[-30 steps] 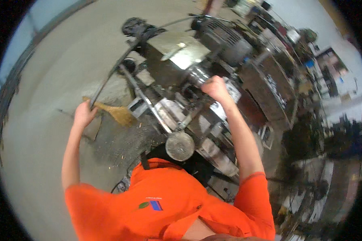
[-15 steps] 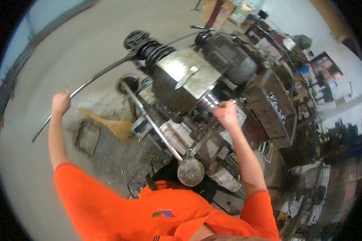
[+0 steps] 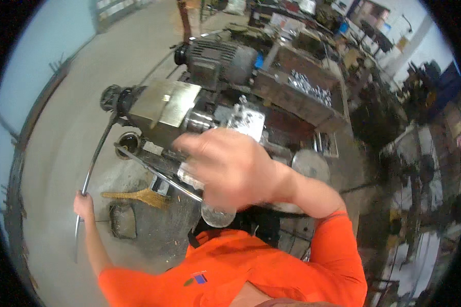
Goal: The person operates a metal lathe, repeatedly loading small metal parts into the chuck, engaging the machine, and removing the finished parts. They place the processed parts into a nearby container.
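My left hand (image 3: 83,203) is closed round a long thin metal rod (image 3: 93,161) whose upper end reaches the back end of a lathe-like machine. The rod's lower tip hangs below the hand. My right hand (image 3: 228,166) is raised in front of the machine, smeared by motion, so its fingers and anything in them cannot be made out. Behind it shows the bright metal chuck (image 3: 198,122), beside the machine's flat shiny top cover (image 3: 174,100). A straight metal bar (image 3: 169,180) slants down to a round metal disc (image 3: 218,216) close to my body.
A finned electric motor (image 3: 217,61) stands beyond the machine. To its right, a rusty metal box (image 3: 287,97) holds many small shiny parts (image 3: 310,87). On the floor at left lie a straw broom (image 3: 143,196) and a shallow metal pan (image 3: 123,221). Cluttered equipment fills the right side.
My right hand has left the chuck and come up toward me. My left hand, still on the rod, sits lower in the picture, with the rod steeper. The whole view has turned.
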`<state>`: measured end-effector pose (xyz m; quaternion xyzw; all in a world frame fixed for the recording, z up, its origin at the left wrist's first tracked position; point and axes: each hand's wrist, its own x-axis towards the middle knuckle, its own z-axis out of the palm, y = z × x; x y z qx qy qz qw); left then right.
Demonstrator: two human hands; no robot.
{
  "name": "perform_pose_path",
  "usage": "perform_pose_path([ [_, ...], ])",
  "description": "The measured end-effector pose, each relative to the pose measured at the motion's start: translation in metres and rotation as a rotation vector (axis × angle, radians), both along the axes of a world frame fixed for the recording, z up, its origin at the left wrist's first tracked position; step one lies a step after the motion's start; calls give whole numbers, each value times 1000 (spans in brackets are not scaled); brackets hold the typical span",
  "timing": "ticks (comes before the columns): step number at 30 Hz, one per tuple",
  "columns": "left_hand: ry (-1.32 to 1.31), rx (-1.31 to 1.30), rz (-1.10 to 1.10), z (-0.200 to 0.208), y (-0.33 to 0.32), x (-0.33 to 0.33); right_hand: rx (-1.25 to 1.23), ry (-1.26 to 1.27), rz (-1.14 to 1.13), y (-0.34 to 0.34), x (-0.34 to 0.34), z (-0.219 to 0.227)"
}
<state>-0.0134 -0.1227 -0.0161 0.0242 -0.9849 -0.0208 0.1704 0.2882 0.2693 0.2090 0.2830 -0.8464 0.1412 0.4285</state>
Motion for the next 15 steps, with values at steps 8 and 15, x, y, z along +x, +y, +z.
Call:
perform_pose_path([
  [8, -43, 248, -446, 4, 2, -24, 144, 552, -187, -61, 52, 45],
  [15, -246, 471, -650, -128, 79, 11, -66, -80, -261, -25, 125, 60],
])
